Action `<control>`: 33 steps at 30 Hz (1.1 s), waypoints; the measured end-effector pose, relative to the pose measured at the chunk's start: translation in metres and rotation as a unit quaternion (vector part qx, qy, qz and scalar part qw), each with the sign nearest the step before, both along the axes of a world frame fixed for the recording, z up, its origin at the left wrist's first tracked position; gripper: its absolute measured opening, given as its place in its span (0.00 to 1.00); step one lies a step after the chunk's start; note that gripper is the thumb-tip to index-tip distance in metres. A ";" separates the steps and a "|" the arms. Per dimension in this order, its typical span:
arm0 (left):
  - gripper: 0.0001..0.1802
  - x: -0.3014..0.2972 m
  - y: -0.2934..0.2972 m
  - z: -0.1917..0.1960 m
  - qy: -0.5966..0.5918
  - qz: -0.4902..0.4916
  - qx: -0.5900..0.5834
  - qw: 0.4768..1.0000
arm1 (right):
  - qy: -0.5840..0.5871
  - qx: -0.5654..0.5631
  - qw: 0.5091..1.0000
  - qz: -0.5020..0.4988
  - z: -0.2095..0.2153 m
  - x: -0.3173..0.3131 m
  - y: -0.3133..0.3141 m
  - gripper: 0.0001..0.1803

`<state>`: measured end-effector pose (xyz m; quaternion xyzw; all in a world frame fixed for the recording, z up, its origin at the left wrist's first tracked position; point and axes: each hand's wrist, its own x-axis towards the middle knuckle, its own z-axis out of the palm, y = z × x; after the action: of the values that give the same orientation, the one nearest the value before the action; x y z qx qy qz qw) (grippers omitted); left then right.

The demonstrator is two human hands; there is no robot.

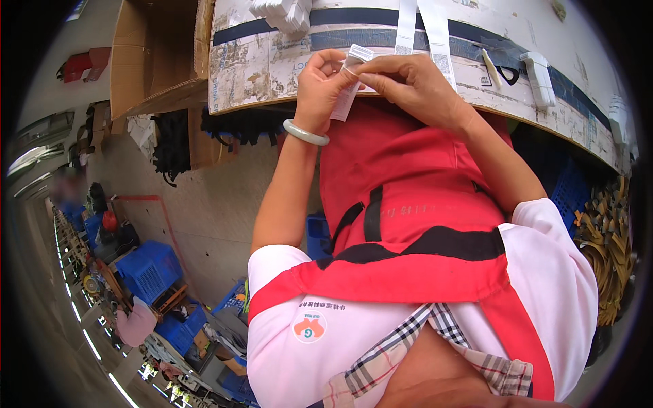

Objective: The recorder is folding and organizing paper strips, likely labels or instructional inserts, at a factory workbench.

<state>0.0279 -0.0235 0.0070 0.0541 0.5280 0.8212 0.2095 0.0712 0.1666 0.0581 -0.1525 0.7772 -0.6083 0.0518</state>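
Scuffed white table (258,76) spreads beyond two bare hands. One open cardboard box (132,75) stands to their left. Farther out than the hands lie one white pile (286,15) and two long printed paper strips (439,41); off to their right is one white bundle (539,78). One small white label (343,103) is between the hands: the left hand (326,85), fingers curled, pinches it; the right hand (416,85) grips its upper end, thumb and forefinger nearly closed.
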 end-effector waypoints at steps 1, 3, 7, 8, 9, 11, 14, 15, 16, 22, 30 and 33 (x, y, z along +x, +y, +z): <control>0.20 0.001 0.001 0.002 -0.001 0.002 0.002 1.000 | 0.077 0.037 0.996 0.004 -0.003 0.005 -0.003 0.13; 0.19 0.003 0.004 0.005 0.008 0.017 0.008 1.000 | 0.054 0.076 0.996 0.002 -0.004 0.006 -0.001 0.13; 0.22 0.004 0.004 -0.001 0.015 0.016 -0.042 0.999 | 0.206 0.111 0.969 -0.082 -0.015 -0.019 0.015 0.23; 0.21 0.005 0.006 -0.003 0.026 0.001 -0.031 0.999 | 0.140 0.089 0.985 -0.056 -0.020 -0.025 0.012 0.30; 0.21 0.006 0.007 -0.006 0.036 -0.015 -0.019 0.999 | 0.074 0.067 0.995 -0.030 -0.023 -0.028 0.011 0.37; 0.21 0.007 0.010 -0.006 0.053 -0.017 -0.036 0.998 | 0.036 0.121 0.992 0.005 -0.018 -0.037 0.015 0.45; 0.20 0.008 0.010 -0.009 0.064 -0.014 -0.055 0.996 | -0.116 0.023 0.992 0.052 -0.019 -0.049 0.019 0.37; 0.20 0.007 0.009 -0.010 0.060 -0.011 -0.056 0.997 | -0.117 0.023 0.991 0.055 -0.021 -0.051 0.018 0.37; 0.20 0.006 0.007 -0.012 0.059 -0.009 -0.056 0.997 | -0.116 0.019 0.992 0.053 -0.022 -0.052 0.016 0.35; 0.18 -0.001 -0.004 -0.010 0.022 0.005 -0.083 0.996 | -0.065 0.051 0.994 0.076 -0.038 -0.079 0.009 0.25; 0.22 -0.006 -0.024 0.004 0.334 0.179 -0.473 0.795 | 0.245 0.204 0.943 -0.097 -0.048 -0.101 0.007 0.17; 0.18 0.015 -0.027 0.005 0.301 0.206 -0.407 0.837 | 0.160 0.170 0.967 -0.106 -0.029 -0.067 0.030 0.10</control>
<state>0.0432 -0.0510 0.0120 0.0988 0.8504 0.5000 -0.1310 0.0040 0.1970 0.0289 -0.1536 0.8793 -0.4366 -0.1123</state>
